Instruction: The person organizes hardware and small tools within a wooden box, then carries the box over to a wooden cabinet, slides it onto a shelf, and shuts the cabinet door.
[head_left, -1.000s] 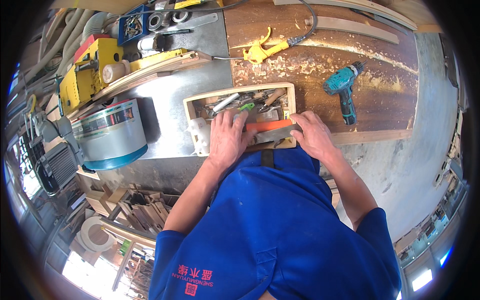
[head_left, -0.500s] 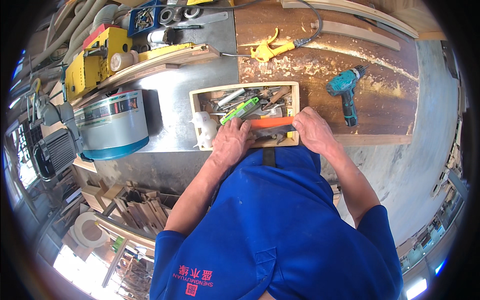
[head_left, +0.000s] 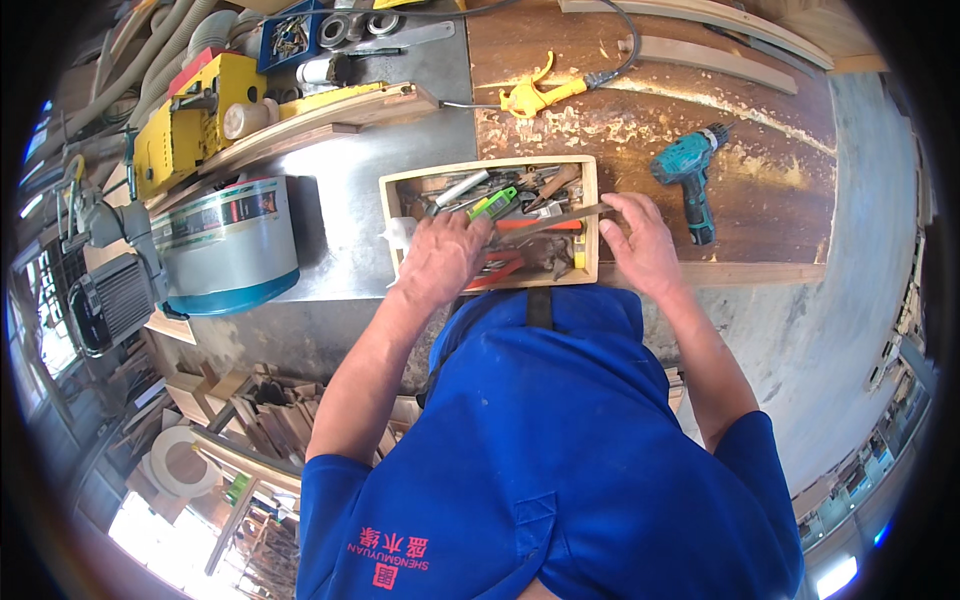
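The left hand (head_left: 445, 258) is down inside the wooden tool tray (head_left: 590, 200), fingers curled over the jumble of tools; whether it actually grips one I cannot tell, since the back of the hand hides the fingertips; the right hand (head_left: 640, 245) sits at the tray's right end, fingers pinching the tip of a long grey metal bar (head_left: 555, 220) that slants across the tray toward the left hand; a second ago both hands lay flat along the tray's near edge on an orange-handled tool (head_left: 535, 226), and now that tool lies uncovered in the tray while the bar has come up out of the heap; so the rummaging has turned into a pick, I judge; a green-handled tool (head_left: 495, 204) lies just beyond the left knuckles; outward, a teal cordless drill (head_left: 690, 180) rests on the dusty brown bench to the right, well apart from the tray; a yellow air gun (head_left: 530, 95) lies beyond; a round silver drum (head_left: 225, 245) stands left on the grey metal table.
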